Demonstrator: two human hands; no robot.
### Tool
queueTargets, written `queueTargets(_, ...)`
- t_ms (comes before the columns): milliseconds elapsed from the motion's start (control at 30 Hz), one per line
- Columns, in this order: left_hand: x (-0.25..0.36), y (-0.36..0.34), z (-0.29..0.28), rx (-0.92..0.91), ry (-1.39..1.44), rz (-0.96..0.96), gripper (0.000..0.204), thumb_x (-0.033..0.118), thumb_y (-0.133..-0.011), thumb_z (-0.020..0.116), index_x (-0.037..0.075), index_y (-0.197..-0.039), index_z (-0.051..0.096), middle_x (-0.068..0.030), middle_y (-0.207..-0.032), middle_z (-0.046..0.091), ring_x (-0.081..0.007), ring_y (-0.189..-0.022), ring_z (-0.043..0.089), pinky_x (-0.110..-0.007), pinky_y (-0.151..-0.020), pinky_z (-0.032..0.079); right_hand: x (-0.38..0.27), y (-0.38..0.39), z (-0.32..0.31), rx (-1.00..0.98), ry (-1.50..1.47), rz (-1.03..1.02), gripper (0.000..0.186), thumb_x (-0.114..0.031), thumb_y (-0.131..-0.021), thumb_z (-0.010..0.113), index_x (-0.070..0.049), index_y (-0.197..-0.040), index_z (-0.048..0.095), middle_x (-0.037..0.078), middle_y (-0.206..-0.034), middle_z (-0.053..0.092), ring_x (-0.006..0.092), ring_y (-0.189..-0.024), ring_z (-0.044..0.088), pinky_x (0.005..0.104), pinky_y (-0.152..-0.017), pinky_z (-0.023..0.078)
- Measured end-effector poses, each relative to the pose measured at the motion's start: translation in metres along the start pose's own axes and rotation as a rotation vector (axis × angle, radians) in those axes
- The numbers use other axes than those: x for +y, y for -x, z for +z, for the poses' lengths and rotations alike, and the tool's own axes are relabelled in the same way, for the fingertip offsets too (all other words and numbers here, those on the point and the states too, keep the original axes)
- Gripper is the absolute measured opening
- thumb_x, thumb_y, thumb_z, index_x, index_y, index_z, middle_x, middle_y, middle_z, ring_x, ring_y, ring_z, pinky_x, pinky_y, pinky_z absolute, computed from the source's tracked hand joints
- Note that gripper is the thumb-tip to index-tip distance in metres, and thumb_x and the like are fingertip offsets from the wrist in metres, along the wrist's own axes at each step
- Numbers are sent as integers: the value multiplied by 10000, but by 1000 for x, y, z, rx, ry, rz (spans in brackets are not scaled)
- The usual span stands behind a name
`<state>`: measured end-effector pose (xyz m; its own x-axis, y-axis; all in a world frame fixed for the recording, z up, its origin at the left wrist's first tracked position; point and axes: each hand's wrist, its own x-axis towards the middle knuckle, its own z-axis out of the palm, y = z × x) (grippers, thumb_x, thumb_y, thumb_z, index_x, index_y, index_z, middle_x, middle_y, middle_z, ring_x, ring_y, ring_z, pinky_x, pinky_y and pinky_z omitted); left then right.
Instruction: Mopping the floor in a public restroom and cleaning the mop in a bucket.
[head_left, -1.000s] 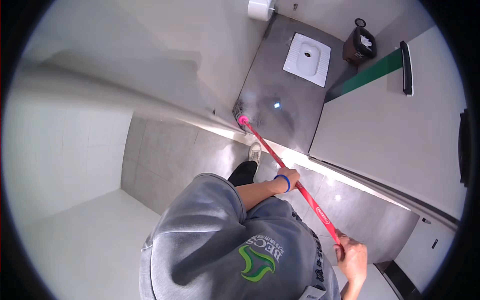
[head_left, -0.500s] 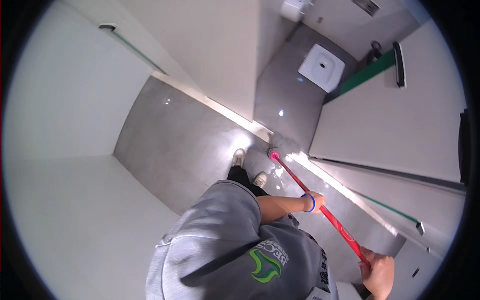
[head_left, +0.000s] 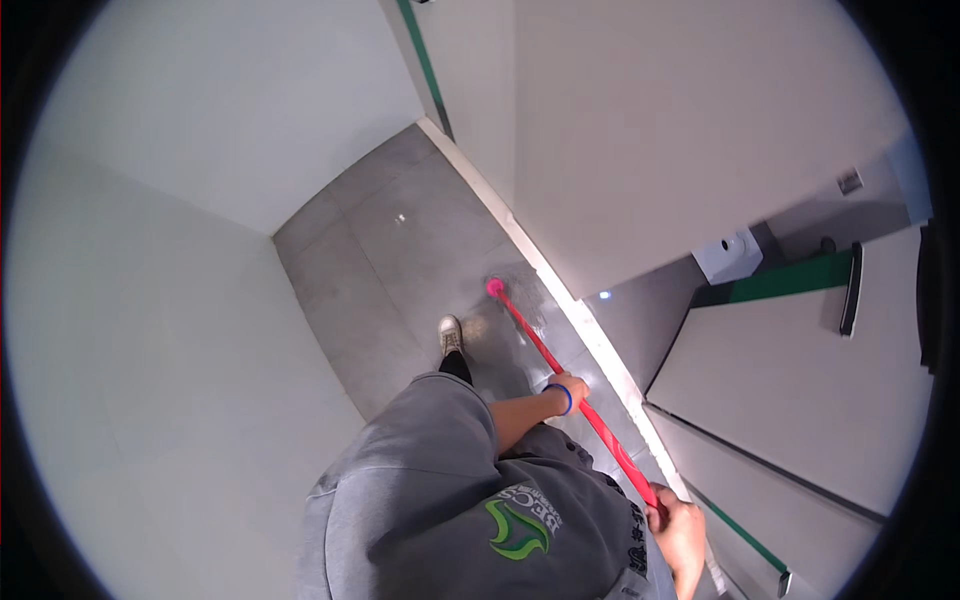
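Observation:
A mop with a red handle point(head_left: 611, 441) slants down across the grey tiled floor. Its pink round joint point(head_left: 495, 287) is low at the floor, with a dim grey fringe of the mop head about it. My left hand point(head_left: 570, 392), with a blue band at the wrist, is closed round the middle of the handle. At the handle's upper end, low on the right, my right hand point(head_left: 680, 525) is wrapped round it. Just left of the mop stands one of my light shoes point(head_left: 450, 335); the other is out of sight.
A pale raised sill point(head_left: 600, 335) runs along the stall partitions on the right. Beyond it, an open stall door point(head_left: 790, 350) and part of a white squat toilet point(head_left: 730, 257) show. A light wall point(head_left: 190, 330) bounds the passage at left. The floor point(head_left: 385, 255) has wet, shiny patches.
The mop head has come from the stall doorway across the sill onto the passage floor, further left. Both hands moved left with the handle. My view has shifted, and only one shoe shows now.

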<state>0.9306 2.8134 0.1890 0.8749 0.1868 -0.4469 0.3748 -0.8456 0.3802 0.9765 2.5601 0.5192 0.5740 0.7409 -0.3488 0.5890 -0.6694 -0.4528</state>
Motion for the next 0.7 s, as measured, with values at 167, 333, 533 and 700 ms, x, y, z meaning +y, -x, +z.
queueTargets(167, -121, 25, -59, 193, 157, -270, 253, 217, -788, 657, 160, -1035, 660, -80, -1126, 636, -314, -1036, 620, -417, -862, 525, -82, -66, 54, 40, 77, -111, 328, -129, -787, 660, -125, -1115, 651, 191, -699, 653, 359, -711, 662, 446, -699, 529)
queueTargets(333, -229, 66, -177, 350, 328, -363, 398, 132, -793, 639, 49, -1176, 569, -178, -1219, 572, -349, -1147, 550, -413, -974, 459, -213, -140, 85, 17, 98, -119, 353, -144, -793, 662, -117, -1144, 644, 207, -779, 668, 384, -770, 658, 454, -745, 522)
queueTargets(533, -236, 103, -366, 935, 555, -33, 583, 203, -841, 626, -15, -1335, 404, -238, -1344, 462, -387, -1239, 454, -427, -1054, 383, -309, -227, 89, 40, 25, -182, 346, -153, -800, 648, -100, -1142, 643, 225, -856, 674, 396, -850, 650, 462, -800, 511)
queueTargets(700, -252, 141, -524, 1170, 596, 127, 648, 263, -869, 623, -37, -1374, 349, -251, -1396, 412, -380, -1291, 413, -420, -1076, 361, -384, -282, 91, 74, 24, -255, 250, -156, -798, 650, -82, -1036, 672, 220, -809, 672, 378, -788, 659, 451, -726, 526)
